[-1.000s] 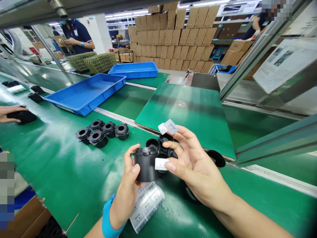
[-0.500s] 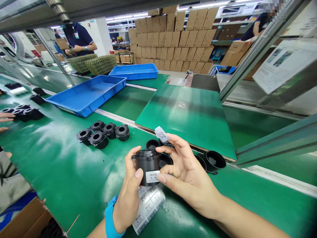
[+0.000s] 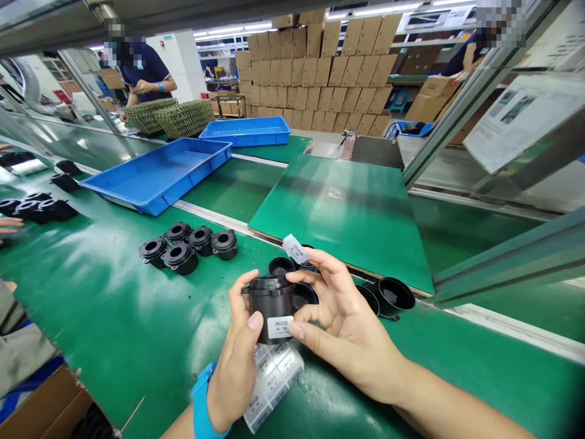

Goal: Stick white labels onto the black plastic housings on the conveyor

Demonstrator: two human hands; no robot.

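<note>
Upright in my left hand is a black round plastic housing, with my thumb on its near side and my fingers behind. A white printed label sits low on its wall. My right hand grips the housing's right side, its thumb at the label's right edge and a finger at the rim. Another label clings to a raised fingertip of that hand. Under the housing, a sheet of labels lies on the green bench, partly hidden.
Several black housings stand to the left; open black cups lie behind and right of my hands. Beyond are a raised green board and a blue tray. Another person's hand shows at far left. A cardboard box sits lower left.
My hands and the housing keep almost the same pose, with my right thumb still at the label's edge. The whole view has shifted very slightly.
</note>
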